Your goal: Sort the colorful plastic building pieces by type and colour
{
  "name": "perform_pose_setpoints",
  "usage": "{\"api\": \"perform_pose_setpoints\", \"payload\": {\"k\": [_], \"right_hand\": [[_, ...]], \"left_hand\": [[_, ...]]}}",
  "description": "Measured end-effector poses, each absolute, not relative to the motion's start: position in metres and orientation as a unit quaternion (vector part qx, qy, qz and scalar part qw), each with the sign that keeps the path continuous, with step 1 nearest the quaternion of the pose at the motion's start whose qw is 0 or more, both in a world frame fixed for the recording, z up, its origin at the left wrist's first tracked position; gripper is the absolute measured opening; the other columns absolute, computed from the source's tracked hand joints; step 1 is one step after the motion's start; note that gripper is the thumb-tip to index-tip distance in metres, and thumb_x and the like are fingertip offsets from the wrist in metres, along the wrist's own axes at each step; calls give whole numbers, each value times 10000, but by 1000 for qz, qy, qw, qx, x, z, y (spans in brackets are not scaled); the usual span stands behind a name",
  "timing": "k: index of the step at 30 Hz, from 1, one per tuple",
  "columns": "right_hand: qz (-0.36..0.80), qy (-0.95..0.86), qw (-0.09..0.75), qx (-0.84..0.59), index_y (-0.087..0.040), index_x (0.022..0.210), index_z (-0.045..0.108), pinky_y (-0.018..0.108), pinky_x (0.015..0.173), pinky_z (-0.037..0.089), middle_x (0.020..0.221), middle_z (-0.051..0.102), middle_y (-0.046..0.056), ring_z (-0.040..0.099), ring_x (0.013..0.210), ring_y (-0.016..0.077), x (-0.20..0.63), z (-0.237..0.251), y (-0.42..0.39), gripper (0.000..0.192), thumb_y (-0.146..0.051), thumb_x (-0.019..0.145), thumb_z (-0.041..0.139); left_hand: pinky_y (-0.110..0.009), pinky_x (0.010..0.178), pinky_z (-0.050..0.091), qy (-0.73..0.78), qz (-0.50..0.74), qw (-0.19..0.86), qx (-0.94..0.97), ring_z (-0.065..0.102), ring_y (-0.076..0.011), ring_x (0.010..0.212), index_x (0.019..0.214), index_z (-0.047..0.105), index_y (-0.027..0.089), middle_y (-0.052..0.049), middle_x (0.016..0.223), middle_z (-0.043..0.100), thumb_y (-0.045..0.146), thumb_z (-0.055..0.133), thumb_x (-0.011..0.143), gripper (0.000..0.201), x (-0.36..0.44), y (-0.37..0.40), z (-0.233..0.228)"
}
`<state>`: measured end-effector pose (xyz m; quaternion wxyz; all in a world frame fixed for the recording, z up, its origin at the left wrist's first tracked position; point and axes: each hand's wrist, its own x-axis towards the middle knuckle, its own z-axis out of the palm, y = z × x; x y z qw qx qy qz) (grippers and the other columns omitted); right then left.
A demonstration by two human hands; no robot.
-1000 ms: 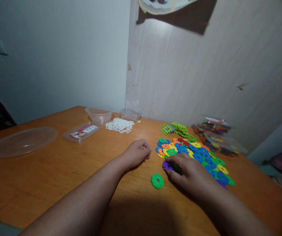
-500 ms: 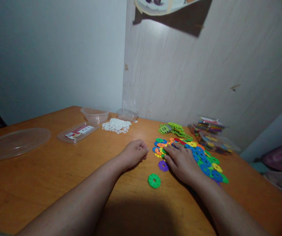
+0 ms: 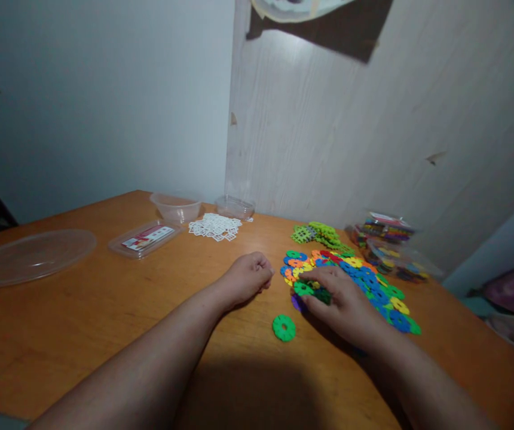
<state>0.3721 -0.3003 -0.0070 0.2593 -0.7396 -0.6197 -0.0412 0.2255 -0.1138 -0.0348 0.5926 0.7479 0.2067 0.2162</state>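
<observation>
My left hand [image 3: 250, 278] rests on the table as a loose fist, with nothing showing in it. To its right, my right hand [image 3: 338, 301] is closed with thumb and fingers around a green notched disc [image 3: 302, 289]. Under and behind that hand spreads a pile of notched plastic discs [image 3: 369, 280] in blue, yellow, orange, red and green. A purple disc [image 3: 297, 303] is partly covered near my right thumb. Another green disc [image 3: 283, 328] lies alone on the wood, nearer to me.
Beyond the pile are lime-green lattice pieces [image 3: 315, 233]. White square frames [image 3: 216, 226] lie near a clear bowl [image 3: 176, 209] and a clear box [image 3: 235, 208]. At left are a labelled lid [image 3: 144, 240] and an oval lid [image 3: 33, 258]. Filled containers [image 3: 386, 239] stand back right.
My right hand has drawn back slightly toward me from lying flat over the pile, and its thumb and fingers now hold a green disc. My left fist stays in place.
</observation>
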Motion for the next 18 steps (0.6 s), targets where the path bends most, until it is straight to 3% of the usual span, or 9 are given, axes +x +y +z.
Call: {"api": "perform_pose_setpoints", "payload": {"k": [5, 11, 18], "right_hand": [[118, -671, 267, -682, -265, 1213, 661, 370, 975, 474, 1184, 669, 53, 594, 1114, 224, 346, -1, -313, 388, -222, 828, 673], [124, -690, 235, -673, -275, 1222, 664, 378, 998, 465, 1228, 643, 61, 572, 1159, 234, 341, -4, -313, 394, -286, 831, 711], [119, -691, 222, -677, -272, 1204, 679, 345, 934, 486, 1139, 679, 39, 607, 1073, 212, 333, -2, -309, 372, -283, 833, 711]], "left_hand": [[-206, 522, 364, 203, 214, 596, 747, 532, -99, 552, 794, 522, 183, 10, 637, 607, 272, 573, 771, 106, 227, -110, -40], [-204, 523, 368, 201, 216, 608, 737, 516, -93, 537, 787, 511, 186, 21, 619, 591, 245, 565, 756, 86, 228, -110, -42], [-203, 510, 360, 200, 213, 600, 745, 525, -98, 546, 799, 519, 184, 18, 627, 591, 273, 579, 768, 112, 227, -110, -41]]}}
